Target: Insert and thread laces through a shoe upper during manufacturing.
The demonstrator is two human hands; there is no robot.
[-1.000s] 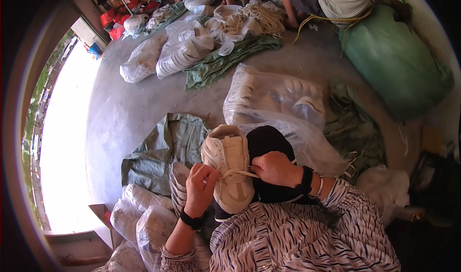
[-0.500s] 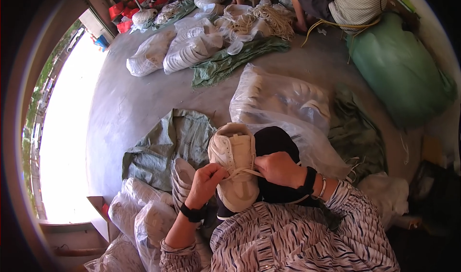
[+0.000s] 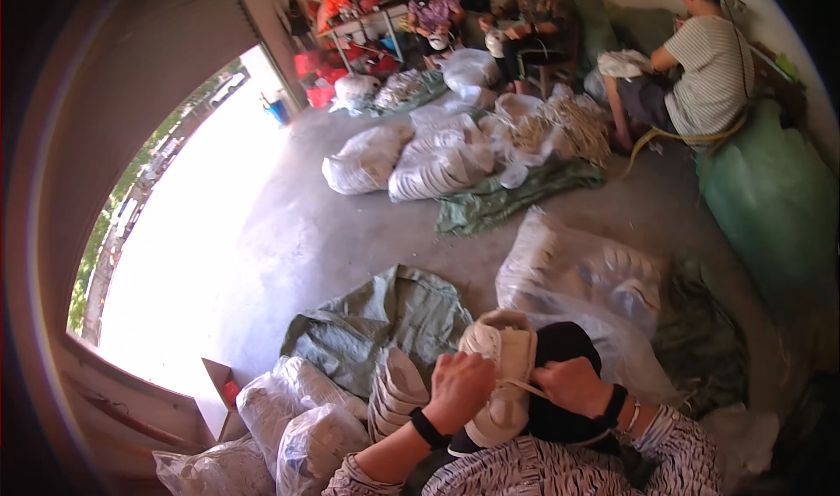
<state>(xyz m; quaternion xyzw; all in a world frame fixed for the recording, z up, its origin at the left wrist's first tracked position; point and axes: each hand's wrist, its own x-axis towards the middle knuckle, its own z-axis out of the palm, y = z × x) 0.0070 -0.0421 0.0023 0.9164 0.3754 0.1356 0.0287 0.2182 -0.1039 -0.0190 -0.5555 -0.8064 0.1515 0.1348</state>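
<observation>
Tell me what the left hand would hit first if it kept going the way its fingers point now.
The left hand points right, across the white shoe. It already rests on the shoe, so going on it would likely meet the lace and then the right hand pinching it. Depth between them is unclear.

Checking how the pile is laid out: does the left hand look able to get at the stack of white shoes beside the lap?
Probably yes. The left hand rests on the white shoe right next to the stack of white shoes, with nothing between them, though it is busy with the lace.
</observation>
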